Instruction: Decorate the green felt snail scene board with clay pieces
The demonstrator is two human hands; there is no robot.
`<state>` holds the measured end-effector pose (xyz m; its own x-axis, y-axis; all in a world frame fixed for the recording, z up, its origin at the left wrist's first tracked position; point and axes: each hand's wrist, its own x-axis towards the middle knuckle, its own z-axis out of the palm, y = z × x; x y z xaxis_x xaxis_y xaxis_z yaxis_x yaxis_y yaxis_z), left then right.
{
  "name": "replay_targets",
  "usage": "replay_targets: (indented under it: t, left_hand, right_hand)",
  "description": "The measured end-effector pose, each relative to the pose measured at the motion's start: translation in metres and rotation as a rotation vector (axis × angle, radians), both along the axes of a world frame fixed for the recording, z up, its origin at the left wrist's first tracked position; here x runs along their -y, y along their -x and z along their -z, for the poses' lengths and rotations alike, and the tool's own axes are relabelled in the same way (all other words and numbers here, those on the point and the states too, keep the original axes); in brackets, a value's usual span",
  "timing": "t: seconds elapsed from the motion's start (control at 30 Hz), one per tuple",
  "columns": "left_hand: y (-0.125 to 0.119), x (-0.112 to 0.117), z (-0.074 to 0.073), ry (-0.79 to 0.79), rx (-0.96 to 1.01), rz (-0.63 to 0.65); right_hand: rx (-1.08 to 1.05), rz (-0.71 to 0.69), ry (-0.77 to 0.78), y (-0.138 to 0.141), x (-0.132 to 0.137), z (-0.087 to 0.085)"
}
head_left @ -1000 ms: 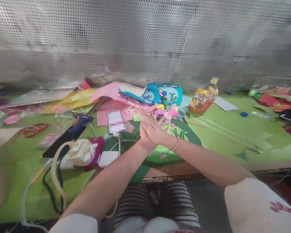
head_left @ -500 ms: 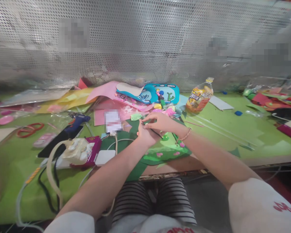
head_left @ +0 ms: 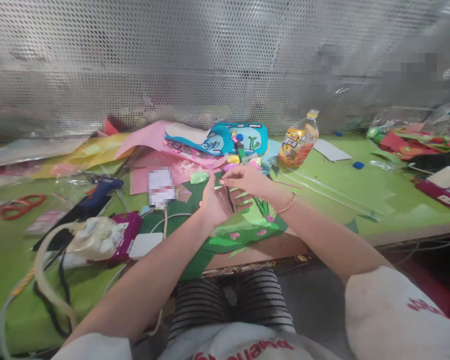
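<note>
My left hand (head_left: 216, 204) is open with the palm turned up and fingers stretched out over a green paper craft sheet (head_left: 243, 232). A thin dark strip (head_left: 230, 200) runs across that palm; its material is too blurred to tell. Above it, my right hand (head_left: 247, 182) has thumb and index finger pinched at the strip's upper end. The sheet beneath has a light green wavy piece with pink flowers and dark green stems. Just beyond my fingers lie a pale green lump (head_left: 199, 177) and several small yellow, purple and pink pieces.
A blue decorated foam piece (head_left: 260, 137) and pink sheets lie at the back, near a plastic bottle (head_left: 298, 142). On the left are a glue gun (head_left: 101, 192), scissors (head_left: 22, 206), a power strip (head_left: 123, 235) with cables, and a white charger (head_left: 146, 245). A perforated metal panel (head_left: 195, 65) stands behind.
My left hand's fingers have spread out from under the right hand, showing more of the palm. The right hand keeps its pinch. The whole view has shifted slightly to the right.
</note>
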<state>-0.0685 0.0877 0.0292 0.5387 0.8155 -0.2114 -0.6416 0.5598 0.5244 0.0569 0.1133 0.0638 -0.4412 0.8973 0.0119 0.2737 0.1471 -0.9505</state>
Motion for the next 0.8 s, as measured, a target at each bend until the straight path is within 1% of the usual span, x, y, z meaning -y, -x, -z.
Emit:
replay_targets:
  t: [0.07,0.17,0.27,0.4,0.47,0.6,0.7,0.8]
  left_hand:
    - [0.001,-0.002,0.0,-0.023,-0.062,0.075]
    - [-0.001,-0.001,-0.002,-0.091,-0.204,0.152]
    - [-0.007,0.004,-0.002,-0.157,-0.363,0.118]
    - [-0.013,0.009,-0.001,-0.212,-0.502,0.044]
    - [-0.014,0.009,-0.002,-0.222,-0.546,0.027]
    - [-0.013,0.007,-0.001,-0.202,-0.615,0.026]
    - [-0.014,0.007,0.001,-0.207,-0.65,0.029]
    - [-0.016,0.008,0.003,-0.21,-0.673,0.041]
  right_hand:
    - [-0.143,0.004,0.0,-0.014,-0.007,0.0]
    - [-0.306,-0.003,-0.077,-0.037,-0.014,0.003]
    - [-0.386,-0.003,-0.07,-0.054,-0.013,0.01]
    - [-0.456,0.023,0.036,-0.065,-0.006,0.022]
    - [-0.456,0.027,0.098,-0.068,-0.005,0.027]
    - [-0.407,-0.034,0.16,-0.069,-0.006,0.033]
    - [-0.345,-0.036,0.153,-0.069,-0.005,0.034]
    - [-0.239,-0.022,0.098,-0.068,-0.003,0.031]
